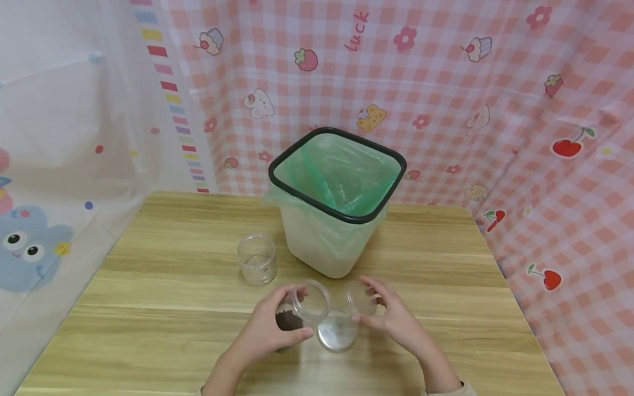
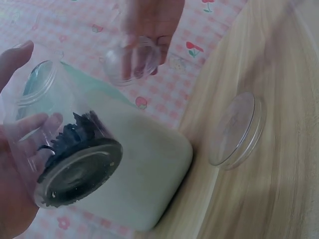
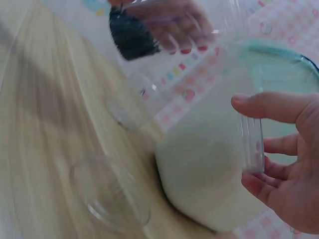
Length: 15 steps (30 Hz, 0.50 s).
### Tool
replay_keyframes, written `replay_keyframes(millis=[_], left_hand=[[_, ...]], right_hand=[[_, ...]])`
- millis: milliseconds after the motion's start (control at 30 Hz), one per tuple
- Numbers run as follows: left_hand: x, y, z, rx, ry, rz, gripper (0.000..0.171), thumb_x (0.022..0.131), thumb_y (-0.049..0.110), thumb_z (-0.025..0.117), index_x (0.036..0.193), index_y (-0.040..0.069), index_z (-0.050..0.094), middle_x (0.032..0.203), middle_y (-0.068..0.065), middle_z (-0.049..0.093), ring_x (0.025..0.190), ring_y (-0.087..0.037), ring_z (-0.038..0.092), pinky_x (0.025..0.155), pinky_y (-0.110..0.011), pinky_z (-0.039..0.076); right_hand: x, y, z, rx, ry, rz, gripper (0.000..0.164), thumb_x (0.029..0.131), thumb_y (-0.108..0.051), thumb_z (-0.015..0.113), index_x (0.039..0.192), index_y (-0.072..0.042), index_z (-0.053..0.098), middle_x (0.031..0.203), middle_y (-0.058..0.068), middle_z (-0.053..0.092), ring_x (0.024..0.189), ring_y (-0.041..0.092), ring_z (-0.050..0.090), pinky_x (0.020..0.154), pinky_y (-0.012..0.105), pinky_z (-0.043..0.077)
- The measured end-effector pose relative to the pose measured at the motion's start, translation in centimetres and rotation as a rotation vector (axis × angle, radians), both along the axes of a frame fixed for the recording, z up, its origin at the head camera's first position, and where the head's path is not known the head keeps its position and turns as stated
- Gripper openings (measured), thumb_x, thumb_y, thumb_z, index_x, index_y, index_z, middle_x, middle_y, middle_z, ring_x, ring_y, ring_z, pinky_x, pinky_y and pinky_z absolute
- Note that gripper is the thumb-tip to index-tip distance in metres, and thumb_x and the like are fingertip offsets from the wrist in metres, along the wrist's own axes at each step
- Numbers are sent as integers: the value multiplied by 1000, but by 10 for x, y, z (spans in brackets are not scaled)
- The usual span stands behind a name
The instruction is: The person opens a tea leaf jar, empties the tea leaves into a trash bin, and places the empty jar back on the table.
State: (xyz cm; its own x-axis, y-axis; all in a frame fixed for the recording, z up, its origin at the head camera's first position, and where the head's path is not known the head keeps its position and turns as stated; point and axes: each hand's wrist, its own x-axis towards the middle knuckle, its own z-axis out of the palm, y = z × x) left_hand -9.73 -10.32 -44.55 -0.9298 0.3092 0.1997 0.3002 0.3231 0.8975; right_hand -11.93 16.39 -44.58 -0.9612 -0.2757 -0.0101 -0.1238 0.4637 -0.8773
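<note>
My left hand [image 1: 262, 328] grips a clear jar [image 2: 75, 117] tilted on its side, its uncovered mouth turned toward the right hand. Dark, shredded-looking material [image 2: 75, 134] sits at the jar's base. Between the thumb and fingers of my right hand [image 1: 398, 322] is a round clear lid [image 3: 253, 144], held upright on edge and apart from the jar. Below and between both hands, a shallow round clear dish [image 1: 337, 331] lies on the table. It looks like a petri dish in the left wrist view.
A bin [image 1: 322, 247] with a green liner bag [image 1: 342, 170] and a black rim stands behind the hands. To its left is a clear, straight-sided cup [image 1: 256, 258]. The wooden table [image 1: 163, 258] meets a pink checked curtain [image 1: 337, 82] at the back.
</note>
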Motion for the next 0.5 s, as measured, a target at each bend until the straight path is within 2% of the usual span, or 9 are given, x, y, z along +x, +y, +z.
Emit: replay_keyframes(millis=[200, 333, 500], left_hand=[[-1, -3, 0, -2, -4, 53, 69, 64, 26, 85, 123, 13, 53, 118, 1, 61, 112, -14, 54, 99, -42, 40], [-1, -3, 0, 17, 16, 87, 71, 63, 25, 85, 124, 12, 53, 117, 5, 59, 111, -15, 54, 98, -46, 41], [-2, -4, -1, 0, 44, 136, 71, 62, 26, 86, 125, 19, 53, 114, 9, 59, 110, -14, 54, 97, -47, 40]], right_hand=[[-2, 2, -13, 130, 1, -145, 74, 70, -19, 82, 134, -6, 48, 130, 16, 42, 105, 33, 48, 83, 46, 46], [-3, 5, -25, 194, 58, -188, 74, 70, -15, 82, 133, 2, 47, 128, 23, 43, 108, 37, 49, 88, 48, 46], [-4, 12, -44, 265, 96, -206, 77, 72, -15, 81, 134, 9, 42, 129, 28, 40, 118, 44, 42, 98, 53, 39]])
